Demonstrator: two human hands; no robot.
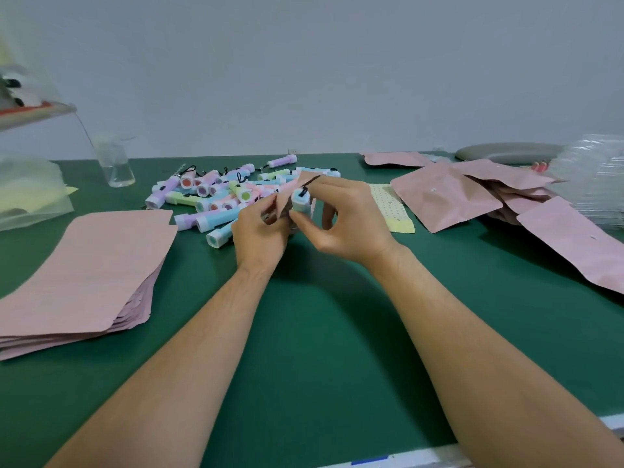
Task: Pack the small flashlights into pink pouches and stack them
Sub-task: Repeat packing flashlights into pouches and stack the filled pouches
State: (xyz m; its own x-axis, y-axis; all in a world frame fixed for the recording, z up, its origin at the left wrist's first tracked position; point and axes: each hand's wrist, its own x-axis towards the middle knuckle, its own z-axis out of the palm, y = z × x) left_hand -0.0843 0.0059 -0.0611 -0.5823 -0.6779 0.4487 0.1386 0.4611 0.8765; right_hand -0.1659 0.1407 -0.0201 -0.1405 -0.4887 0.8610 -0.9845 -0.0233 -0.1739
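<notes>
A heap of small pastel flashlights (216, 194) lies on the green table (317, 349) behind my hands. My right hand (341, 221) pinches a light-blue flashlight (300, 201) by its end, black cord on top, and holds it at the mouth of a pink pouch (287, 197). My left hand (260, 231) grips that pouch by its edge. Most of the pouch is hidden behind my fingers. A flat stack of empty pink pouches (84, 271) lies at the left. Filled pink pouches (449, 194) lie piled at the right.
A clear plastic bottle (116, 167) stands at the back left beside a translucent bag (30, 194). A yellow dotted sheet (391, 206) lies right of my hands. Clear plastic wrap (597, 177) sits at the far right. The table's white front edge (422, 456) runs below my right forearm.
</notes>
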